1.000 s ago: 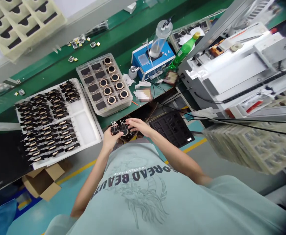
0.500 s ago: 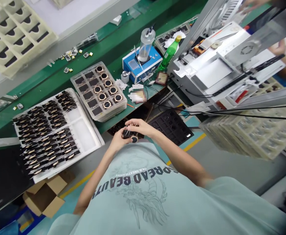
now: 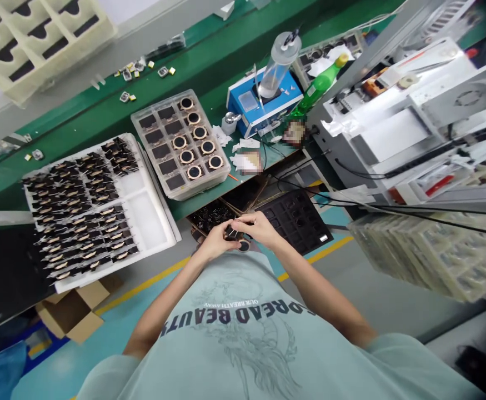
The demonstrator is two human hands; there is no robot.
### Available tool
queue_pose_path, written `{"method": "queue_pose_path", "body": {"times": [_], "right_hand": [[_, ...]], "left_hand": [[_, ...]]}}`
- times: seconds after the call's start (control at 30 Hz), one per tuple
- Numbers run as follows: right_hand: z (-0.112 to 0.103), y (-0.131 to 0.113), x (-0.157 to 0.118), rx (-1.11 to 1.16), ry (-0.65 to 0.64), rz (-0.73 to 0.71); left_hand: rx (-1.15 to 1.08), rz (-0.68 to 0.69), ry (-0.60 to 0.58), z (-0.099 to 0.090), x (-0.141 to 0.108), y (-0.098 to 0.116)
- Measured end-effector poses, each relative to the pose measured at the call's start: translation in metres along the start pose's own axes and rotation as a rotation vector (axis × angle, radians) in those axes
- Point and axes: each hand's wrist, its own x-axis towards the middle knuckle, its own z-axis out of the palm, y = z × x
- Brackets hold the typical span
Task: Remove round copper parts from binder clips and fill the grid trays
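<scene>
Close to my shirt, both hands meet around a small black watch-like part [image 3: 244,245] with a gold-rimmed round face. My left hand [image 3: 216,242] is closed on its black side, thumb along the near edge. From the other side, the bent fingers of my right hand [image 3: 258,228] pinch at the top of the same part, where thin light pins or strips show. The fingers hide much of it. On the bench, a clear compartment tray [image 3: 176,191] holds several similar gold-rimmed round pieces. Left of it, a white foam tray [image 3: 153,228] carries rows of black parts with gold rims.
Below the bench edge are a bin of black scraps [image 3: 210,215] and a black tray [image 3: 315,222]. A blue device [image 3: 243,114], a green bottle [image 3: 321,83] and a white machine [image 3: 392,133] stand behind. Stacked cream trays [image 3: 434,250] and loose cables [image 3: 392,206] are at right.
The view has shifted, so the bench things sit farther right. Both hands still hold the part, my right fingers now bent closer over its top. The co-worker's hand at upper right is out of view.
</scene>
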Motion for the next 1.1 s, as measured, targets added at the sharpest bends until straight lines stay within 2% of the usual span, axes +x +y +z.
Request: {"method": "queue_pose_path", "body": {"times": [0.07, 0.13, 0.2, 0.33, 0.43, 0.5, 0.6, 0.7, 0.8, 1.0, 1.1], "right_hand": [[-0.004, 0.001, -0.001, -0.007, 0.067, 0.011], [-0.010, 0.008, 0.002, -0.056, 0.148, 0.027], [-0.015, 0.021, 0.011, -0.153, 0.186, 0.060], [-0.018, 0.062, 0.037, -0.358, 0.159, 0.202], [-0.013, 0.079, 0.044, -0.429, 0.152, 0.216], [-0.009, 0.076, 0.040, -0.381, 0.100, 0.147], [-0.008, 0.059, 0.029, -0.355, -0.008, -0.077], [-0.020, 0.042, 0.028, -0.506, 0.028, -0.189], [-0.045, 0.036, 0.038, -0.584, 0.153, -0.135], [-0.104, 0.036, 0.047, -0.591, 0.567, -0.105], [-0.123, 0.033, 0.041, -0.447, 0.698, -0.075]], "left_hand": [[0.011, -0.033, -0.071, -0.001, 0.000, -0.007], [-0.033, -0.099, -0.074, -0.008, -0.002, -0.015], [-0.096, -0.165, 0.014, -0.020, -0.004, -0.021], [-0.226, -0.229, 0.297, -0.047, -0.002, -0.028], [-0.288, -0.212, 0.370, -0.054, 0.009, -0.027], [-0.285, -0.199, 0.372, -0.049, 0.020, -0.024], [-0.262, -0.177, 0.336, -0.032, 0.041, -0.014], [-0.249, -0.128, 0.244, -0.011, 0.065, 0.000], [-0.247, -0.093, 0.181, 0.008, 0.093, 0.015], [-0.164, -0.081, 0.299, 0.035, 0.150, 0.034], [-0.117, -0.091, 0.350, 0.046, 0.174, 0.036]]}}
